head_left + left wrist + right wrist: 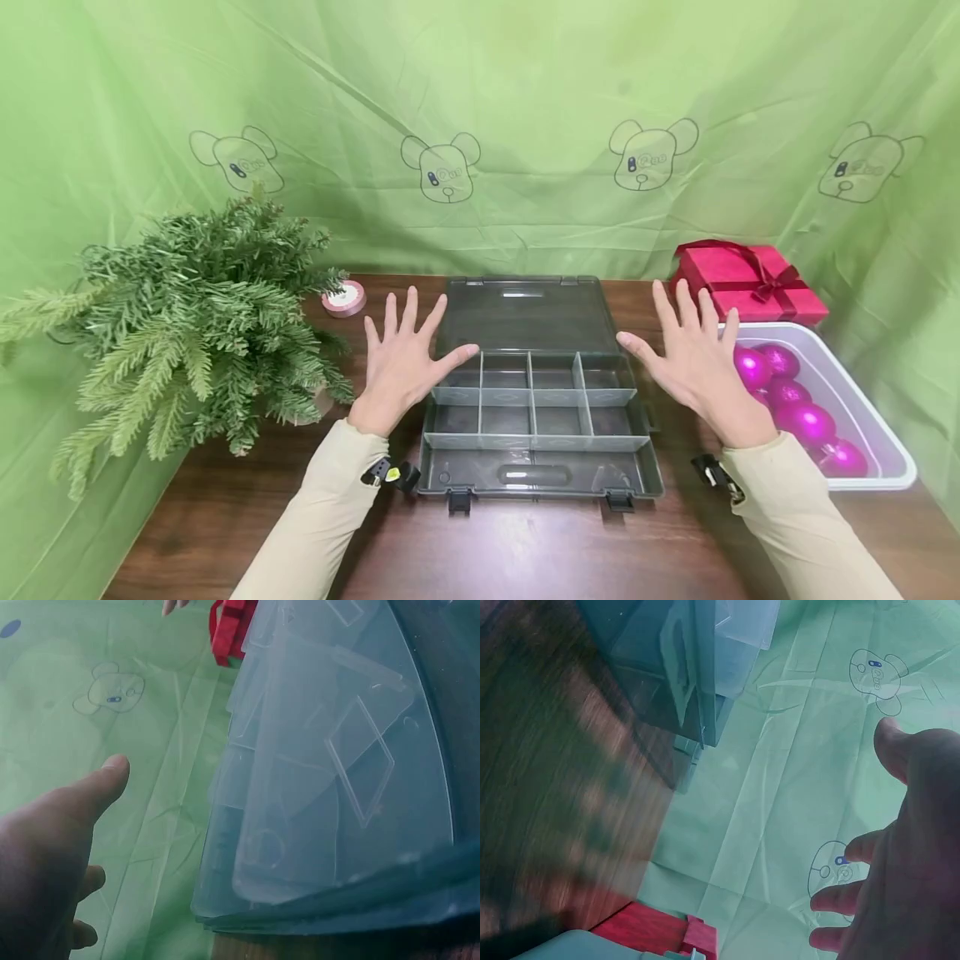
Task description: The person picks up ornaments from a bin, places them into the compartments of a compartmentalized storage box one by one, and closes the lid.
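A dark translucent organizer box [536, 475] lies in the middle of the table, its lid [528, 312] folded back and its compartments showing nothing inside. My left hand [405, 362] is spread over the box's left side, thumb toward the lid, holding nothing. On the other side my right hand [701, 375] is spread the same way, between the box and a white tub [873, 417] of shiny magenta ball ornaments [806, 421]. In the left wrist view the box's clear dividers [360, 761] fill the right half, apart from the thumb. The right wrist view has the box [671, 660] at upper left.
A bushy artificial pine tree [217, 333] stands at the left on the wooden table [487, 558]. Behind it to the right is a roll of pink ribbon [344, 298]. A red gift box [750, 279] with a dark bow sits behind the tub. Green cloth [540, 83] hangs at the back and sides.
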`<action>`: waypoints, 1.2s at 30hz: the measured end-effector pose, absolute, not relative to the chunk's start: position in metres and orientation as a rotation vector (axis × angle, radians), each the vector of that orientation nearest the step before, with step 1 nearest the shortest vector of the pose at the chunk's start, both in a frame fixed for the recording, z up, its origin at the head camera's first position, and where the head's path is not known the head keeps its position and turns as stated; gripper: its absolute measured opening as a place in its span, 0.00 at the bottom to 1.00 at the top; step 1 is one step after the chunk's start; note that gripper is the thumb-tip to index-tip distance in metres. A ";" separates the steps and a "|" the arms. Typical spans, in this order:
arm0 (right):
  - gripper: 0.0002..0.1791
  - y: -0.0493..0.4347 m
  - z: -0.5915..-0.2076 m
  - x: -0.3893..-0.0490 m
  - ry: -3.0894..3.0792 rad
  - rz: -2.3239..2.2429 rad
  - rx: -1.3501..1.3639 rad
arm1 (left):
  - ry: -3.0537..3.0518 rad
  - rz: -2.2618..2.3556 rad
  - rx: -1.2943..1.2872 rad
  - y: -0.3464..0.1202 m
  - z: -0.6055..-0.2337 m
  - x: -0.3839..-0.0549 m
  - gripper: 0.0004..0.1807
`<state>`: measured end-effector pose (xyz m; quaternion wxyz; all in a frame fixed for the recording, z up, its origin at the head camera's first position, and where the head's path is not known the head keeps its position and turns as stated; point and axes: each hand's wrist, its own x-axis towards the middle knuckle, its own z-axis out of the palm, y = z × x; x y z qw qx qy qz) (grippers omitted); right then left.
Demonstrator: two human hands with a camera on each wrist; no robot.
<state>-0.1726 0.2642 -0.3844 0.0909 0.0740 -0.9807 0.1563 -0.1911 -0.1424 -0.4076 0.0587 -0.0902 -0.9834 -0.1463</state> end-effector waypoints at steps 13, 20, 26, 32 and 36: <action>0.53 0.278 -0.373 -0.174 -2.907 0.636 0.216 | -2.956 -0.533 -0.273 -0.141 -0.406 -0.192 0.55; 0.47 0.295 -0.358 -0.173 -2.838 0.816 0.283 | -2.919 -0.788 -0.263 -0.141 -0.406 -0.191 0.52; 0.42 0.314 -0.348 -0.170 -2.751 0.974 0.334 | -2.812 -1.131 -0.237 -0.148 -0.415 -0.190 0.48; 0.40 0.334 -0.338 -0.163 -2.790 1.049 0.238 | -2.714 -1.431 -0.211 -0.157 -0.425 -0.186 0.43; 0.40 0.346 -0.334 -0.155 -2.812 1.100 0.190 | -2.635 -1.636 -0.193 -0.163 -0.435 -0.183 0.37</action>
